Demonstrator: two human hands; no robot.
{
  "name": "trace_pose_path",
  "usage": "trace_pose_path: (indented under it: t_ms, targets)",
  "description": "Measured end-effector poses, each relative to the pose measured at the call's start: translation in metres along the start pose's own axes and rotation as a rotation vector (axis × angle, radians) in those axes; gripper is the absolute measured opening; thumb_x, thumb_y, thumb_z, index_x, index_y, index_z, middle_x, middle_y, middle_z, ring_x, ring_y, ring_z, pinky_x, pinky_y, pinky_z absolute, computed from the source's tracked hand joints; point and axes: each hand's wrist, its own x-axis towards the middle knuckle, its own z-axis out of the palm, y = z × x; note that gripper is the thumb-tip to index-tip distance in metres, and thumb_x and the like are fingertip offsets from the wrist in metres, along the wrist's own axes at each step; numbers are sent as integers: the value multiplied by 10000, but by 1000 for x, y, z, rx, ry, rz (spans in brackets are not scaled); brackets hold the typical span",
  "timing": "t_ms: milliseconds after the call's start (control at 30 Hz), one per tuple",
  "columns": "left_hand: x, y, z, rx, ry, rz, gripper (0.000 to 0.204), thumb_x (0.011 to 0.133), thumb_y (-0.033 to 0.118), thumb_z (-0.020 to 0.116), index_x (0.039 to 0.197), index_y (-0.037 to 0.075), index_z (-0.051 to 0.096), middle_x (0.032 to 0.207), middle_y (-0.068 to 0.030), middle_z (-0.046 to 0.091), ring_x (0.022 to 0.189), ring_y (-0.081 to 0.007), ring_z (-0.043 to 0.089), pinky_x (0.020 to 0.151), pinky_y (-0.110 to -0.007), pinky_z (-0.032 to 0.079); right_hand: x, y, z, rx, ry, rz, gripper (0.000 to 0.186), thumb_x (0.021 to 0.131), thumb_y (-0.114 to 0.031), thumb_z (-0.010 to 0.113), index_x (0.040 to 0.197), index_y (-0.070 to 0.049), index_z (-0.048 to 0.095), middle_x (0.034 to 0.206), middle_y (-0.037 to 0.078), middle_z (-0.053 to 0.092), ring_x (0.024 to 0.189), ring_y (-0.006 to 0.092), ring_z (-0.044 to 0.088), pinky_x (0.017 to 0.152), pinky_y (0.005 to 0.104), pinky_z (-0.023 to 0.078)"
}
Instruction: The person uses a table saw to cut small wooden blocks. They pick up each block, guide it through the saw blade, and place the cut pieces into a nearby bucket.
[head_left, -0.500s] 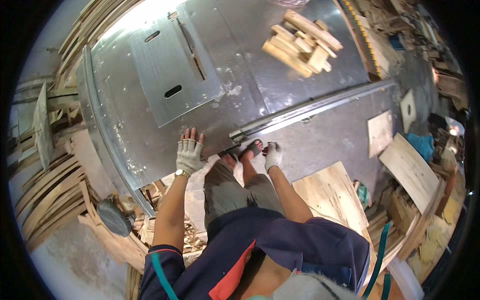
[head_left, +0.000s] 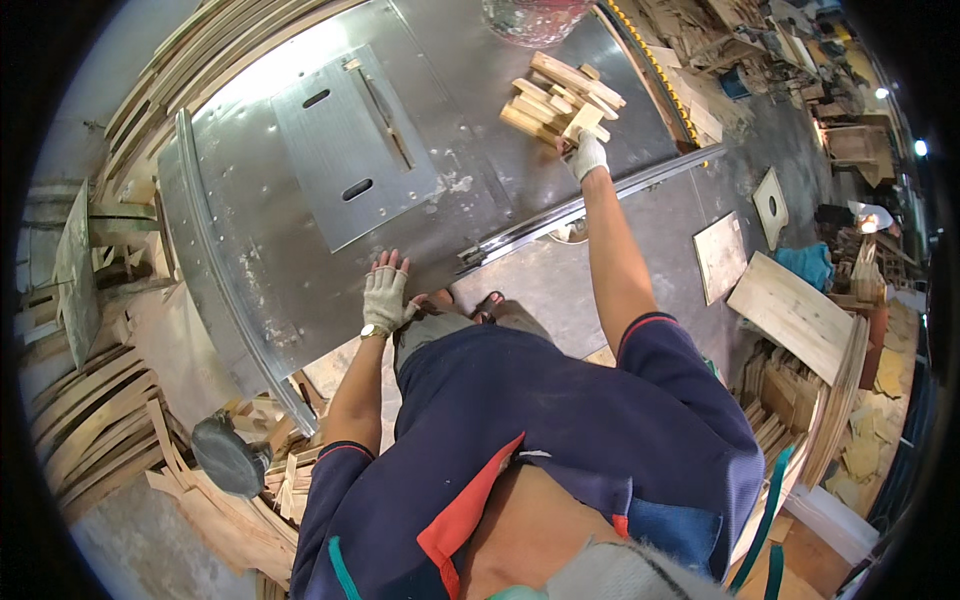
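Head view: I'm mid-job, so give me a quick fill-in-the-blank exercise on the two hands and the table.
1. The right hand is nearer to the wood pieces than the ____ hand is.
2. Both hands wear gloves, but only the left hand has a ____ at its wrist.
3. The plate on the table has ____ short oval holes.

Missing words: left; watch; two.
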Motion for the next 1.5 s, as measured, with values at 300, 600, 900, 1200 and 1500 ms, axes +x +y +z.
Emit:
trace_pose_path:
  t_ms: [300, 600, 900, 1200, 1500]
  targets:
    - [-8, -12, -7, -180, 287, -158, 917, 822, 381, 858, 1598, 77, 474, 1483, -209, 578, 1301, -423, 599, 1057, -517, 512, -195, 125, 47, -1062, -570, 101, 335, 1004, -271, 680, 1151, 24, 742, 819, 82, 730, 611, 114, 666, 562, 288, 535]
    - [48, -2, -45, -167, 91, -266, 901, 743, 267, 920, 1538, 98, 532, 1341, -187, 630, 1221, -393, 636, 1006, -478, 557, -175, 102, 49, -1383, -470, -355, 331, 929, -297, 677, 1165, -76, 748, 1075, 218, 782, 1041, 402, 752, 936, 466, 570]
    - [52, 0, -43, -131, -17, -211, 527, 768, 184, 884, 1264, 159, 704, 1130, -127, 650, 1085, -355, 668, 894, -489, 572, -198, 92, -4, -1654, -820, -569, 499, 826, -146, 645, 1322, -108, 684, 1212, 176, 740, 1216, 364, 672, 1134, 489, 448]
    - [62, 31, -34, -163, -142, -202, 557, 793, 147, 836, 1327, 158, 678, 1198, -120, 637, 1118, -357, 668, 921, -481, 574, -202, 79, 26, -1905, -1214, -559, 884, 754, -258, 812, 1572, -146, 497, 1390, 132, 606, 1321, 344, 584, 1148, 469, 455]
    - [49, 35, -30, -198, -74, -313, 646, 750, 158, 884, 1358, 136, 668, 1180, -115, 644, 1098, -358, 670, 905, -482, 574, -190, 90, 56, -1972, -1250, -471, 856, 754, -407, 836, 1529, -198, 540, 1297, 116, 701, 1287, 288, 624, 1123, 439, 439]
